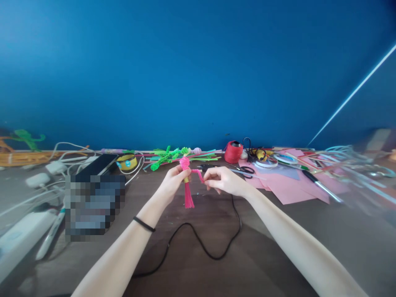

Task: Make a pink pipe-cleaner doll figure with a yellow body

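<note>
A pink pipe-cleaner figure [185, 163] with a bundle of straight pink strands [188, 197] hanging below it is pinched in my left hand [173, 180]. Something yellow shows at its middle, by my fingertips. From its right side a short pink fuzzy arm [198, 171] sticks out and bends downward. My right hand [220, 179] pinches the outer end of that arm between thumb and fingers. Both hands are raised over the dark table [198, 268], a small gap apart. My left wrist wears a black band.
Green pipe-cleaner pieces [161, 160], a red thread spool [233, 152] and black scissors [246, 170] lie behind my hands. Pink paper sheets [291, 187] and a marker [321, 186] are at right. A black cable [202, 243] curves in front. Phone [97, 167] and white cables at left.
</note>
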{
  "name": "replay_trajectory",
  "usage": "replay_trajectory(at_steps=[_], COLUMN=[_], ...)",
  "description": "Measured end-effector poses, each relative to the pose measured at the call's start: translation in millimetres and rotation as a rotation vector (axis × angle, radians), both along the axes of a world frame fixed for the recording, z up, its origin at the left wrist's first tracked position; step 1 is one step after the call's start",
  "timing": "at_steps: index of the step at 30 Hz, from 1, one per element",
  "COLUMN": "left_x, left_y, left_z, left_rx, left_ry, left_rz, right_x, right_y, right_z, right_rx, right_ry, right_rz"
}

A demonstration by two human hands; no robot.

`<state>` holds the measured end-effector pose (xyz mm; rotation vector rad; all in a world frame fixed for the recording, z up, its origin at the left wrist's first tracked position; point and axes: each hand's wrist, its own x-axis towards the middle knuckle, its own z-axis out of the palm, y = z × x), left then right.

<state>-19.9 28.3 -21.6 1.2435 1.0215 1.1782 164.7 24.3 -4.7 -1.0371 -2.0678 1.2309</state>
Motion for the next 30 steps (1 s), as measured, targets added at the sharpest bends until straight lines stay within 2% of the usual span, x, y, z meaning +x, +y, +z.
replay_trajectory(at_steps=[3,9,13,16,20,24,30], left_x=[-0.1,-1.7,-3.5,-4.8,-4.3,-1.2,2.2], left_y=[-1.8,-7.1,-9.4,-9.7,-8.8,-6.6,-4.3], left_z=[1.6,5.9,7.0,8.2,8.8,4.5,-0.5], left_rx=[-0.007,-0.013,-0.069,-0.081,-0.064,-0.051,-0.047], left_ry=[-0.041,-0.034,0.031,0.119,0.256,0.308,0.280], left_rz=[-0.088,-0.223,-0.383,-0.437,-0.409,-0.321,-0.076], right_x=[1.5,6.6,9.3,10.7,11.5,8.6,-0.4], right_y=[2.9,6.8,9.7,10.9,10.9,6.1,-4.8], right_z=[-2.5,-3.5,-5.8,-6.4,-6.4,-4.5,1.2], right_rx=[-0.001,0.023,0.063,0.140,0.274,0.352,0.258], right_ry=[-0.010,-0.049,-0.076,-0.096,-0.094,-0.083,0.001], right_rz=[0.029,-0.026,-0.023,-0.059,-0.153,-0.201,-0.228])
